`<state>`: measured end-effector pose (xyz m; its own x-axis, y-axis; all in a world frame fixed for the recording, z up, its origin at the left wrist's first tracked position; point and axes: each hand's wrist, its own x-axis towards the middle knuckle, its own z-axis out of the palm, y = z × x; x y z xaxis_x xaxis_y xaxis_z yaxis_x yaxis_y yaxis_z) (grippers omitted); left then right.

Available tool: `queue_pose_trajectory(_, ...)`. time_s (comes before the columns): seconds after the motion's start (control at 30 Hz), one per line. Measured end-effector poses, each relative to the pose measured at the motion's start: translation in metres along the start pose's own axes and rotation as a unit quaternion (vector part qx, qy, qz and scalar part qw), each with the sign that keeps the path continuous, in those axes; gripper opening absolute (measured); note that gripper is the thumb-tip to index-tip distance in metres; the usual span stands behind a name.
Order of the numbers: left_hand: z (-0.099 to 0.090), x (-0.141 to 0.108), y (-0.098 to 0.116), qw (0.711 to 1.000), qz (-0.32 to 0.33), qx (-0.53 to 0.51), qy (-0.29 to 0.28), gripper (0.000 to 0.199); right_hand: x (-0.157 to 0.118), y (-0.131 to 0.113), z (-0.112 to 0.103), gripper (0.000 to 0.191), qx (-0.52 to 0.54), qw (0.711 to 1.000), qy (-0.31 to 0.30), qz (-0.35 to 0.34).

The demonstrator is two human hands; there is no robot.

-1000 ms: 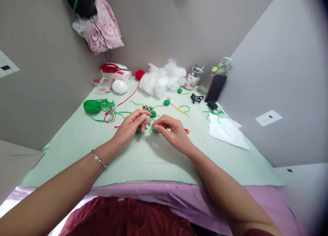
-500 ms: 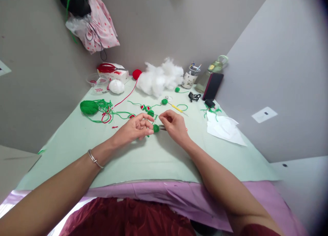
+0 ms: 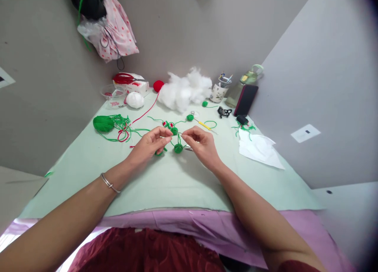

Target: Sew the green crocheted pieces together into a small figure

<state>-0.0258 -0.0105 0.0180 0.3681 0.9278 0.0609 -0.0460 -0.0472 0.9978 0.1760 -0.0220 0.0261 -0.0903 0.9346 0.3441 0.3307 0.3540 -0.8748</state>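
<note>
"Where to look first?"

"At the small green ball (image 3: 178, 148), just below and between the fingertips, with green strands rising from the top. Round, soft-looking, marked by a dark crease."

"And the hands?"

"Left hand (image 3: 151, 143): thumb and forefinger brought together at the tips, too small to tell whether clamped on anything. Right hand (image 3: 202, 146): thumb and forefinger pinched on a thin strand (image 3: 181, 134), impossible to tell if needle or yarn."

"Anything crowding in?"

"Plenty. Just beyond, a second ball (image 3: 174, 131), also green, near two red-and-white pieces (image 3: 171, 125). By the right hand, a metal tip (image 3: 188, 148), partly hidden. Farther off, a slim yellow hook (image 3: 204, 125)."

"Behind all that?"

"Fluffy white stuffing (image 3: 184, 91), heaped and cloudlike, beside a red yarn ball (image 3: 158, 86). To the left, loosely tangled green yarn (image 3: 104, 123)."

"And to the right?"

"Cup of pens (image 3: 219, 93), see-through bottle (image 3: 235, 96), leaning flat phone (image 3: 246, 100), glossy black hair clip (image 3: 224, 112), creased white paper (image 3: 260, 149). All on a smooth, pale-green tabletop (image 3: 159, 189)."
</note>
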Motion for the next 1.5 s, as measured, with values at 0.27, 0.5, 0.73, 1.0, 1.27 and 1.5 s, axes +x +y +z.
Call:
queue_pose_trajectory(0.27,0.0017,-0.0004,-0.0003,0.998,-0.025,0.000,-0.051,0.026,-0.0066,-0.0123,0.0045,0.011,-0.014,0.998,-0.046,-0.038)
queue_pose_trajectory(0.5,0.0002,-0.0003,0.0019,1.000,-0.013,0.008,-0.005,0.020,-0.0057,-0.0111,0.0019,0.012,-0.020,0.999,-0.039,-0.004)
queue_pose_trajectory(0.73,0.0005,-0.0005,0.0009,1.000,-0.012,-0.003,0.009,0.020,-0.0051,-0.0106,0.0007,0.013,0.016,0.998,-0.060,0.004)
queue_pose_trajectory(1.0,0.0027,-0.0011,0.0026,1.000,-0.020,-0.017,-0.016,0.029,-0.0036,-0.0064,0.0015,0.014,0.055,0.996,-0.068,0.029)
queue_pose_trajectory(1.27,0.0028,-0.0013,0.0006,0.999,-0.030,-0.002,-0.038,0.027,-0.0055,-0.0075,0.0038,0.009,-0.026,0.998,-0.023,-0.048)
queue_pose_trajectory(1.5,0.0016,-0.0007,-0.0018,0.999,-0.026,-0.025,-0.002,0.025,-0.0088,-0.0058,0.0065,0.012,-0.157,0.963,0.054,-0.214)
